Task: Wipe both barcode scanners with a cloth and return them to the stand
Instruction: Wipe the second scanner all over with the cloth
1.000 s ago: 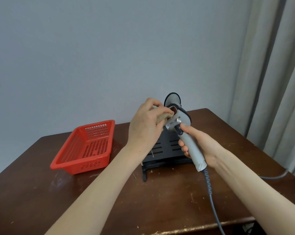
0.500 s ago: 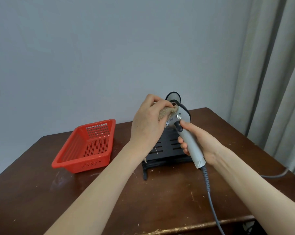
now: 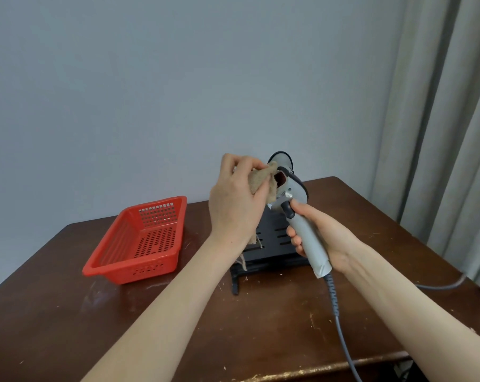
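My right hand [image 3: 324, 232] grips the handle of a grey barcode scanner [image 3: 305, 232], held tilted above the black stand [image 3: 272, 244]. Its head with the reddish window [image 3: 281, 177] faces left. My left hand [image 3: 236, 205] pinches a beige cloth [image 3: 263, 180] and presses it against the scanner's head. Behind the held head rises a second scanner [image 3: 281, 158], its grey top alone visible over the stand. Frayed threads hang from the cloth under my left palm.
A red perforated basket [image 3: 139, 241] sits on the brown wooden table [image 3: 123, 312] to the left of the stand. The scanner's grey cable [image 3: 341, 332] runs down over the front edge. Grey curtains [image 3: 448, 119] hang at the right.
My left hand and the cloth have slid upward along the scanner's head, from its underside to its front window. The right hand has kept its grip and raised the scanner slightly.
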The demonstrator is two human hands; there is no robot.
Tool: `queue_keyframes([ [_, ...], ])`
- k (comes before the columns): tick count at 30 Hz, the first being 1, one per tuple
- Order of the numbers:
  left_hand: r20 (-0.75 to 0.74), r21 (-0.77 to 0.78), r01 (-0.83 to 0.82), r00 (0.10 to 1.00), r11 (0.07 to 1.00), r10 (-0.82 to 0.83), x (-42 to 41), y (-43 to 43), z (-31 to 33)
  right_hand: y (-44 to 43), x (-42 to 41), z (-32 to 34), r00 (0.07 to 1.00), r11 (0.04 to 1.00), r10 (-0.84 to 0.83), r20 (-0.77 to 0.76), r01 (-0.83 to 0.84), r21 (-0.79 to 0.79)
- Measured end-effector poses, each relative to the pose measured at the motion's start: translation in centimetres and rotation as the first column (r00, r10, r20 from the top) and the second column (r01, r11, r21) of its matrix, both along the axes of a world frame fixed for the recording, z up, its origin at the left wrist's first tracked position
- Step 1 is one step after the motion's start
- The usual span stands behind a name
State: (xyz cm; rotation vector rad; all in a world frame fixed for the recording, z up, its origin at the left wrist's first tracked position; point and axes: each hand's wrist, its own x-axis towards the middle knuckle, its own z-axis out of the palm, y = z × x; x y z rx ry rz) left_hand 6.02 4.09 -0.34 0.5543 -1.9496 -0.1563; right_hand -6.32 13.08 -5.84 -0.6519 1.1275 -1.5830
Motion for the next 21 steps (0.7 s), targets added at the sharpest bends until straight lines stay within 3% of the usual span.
queue_keyframes([
  [10, 0.218, -0.171, 0.076, 0.975, 0.982, -0.037, 1.0, -0.9, -1.2, 0.3, -0.3, 0.0, 0.999, 1.000, -0.018, 0.030, 0.018, -0.004],
  [16, 0.109, -0.108, 0.063, 0.993, 0.992, -0.051, 0.8, -0.5, -0.5, 0.0, -0.2, -0.1, 1.000, 1.000, 0.002, 0.009, -0.002, 0.007],
  [21, 0.209, -0.173, 0.120, 0.974, 0.978, -0.083, 0.8, -0.6, -0.4, 0.1, -0.3, 0.0, 0.999, 1.000, 0.004, 0.046, -0.004, 0.005],
])
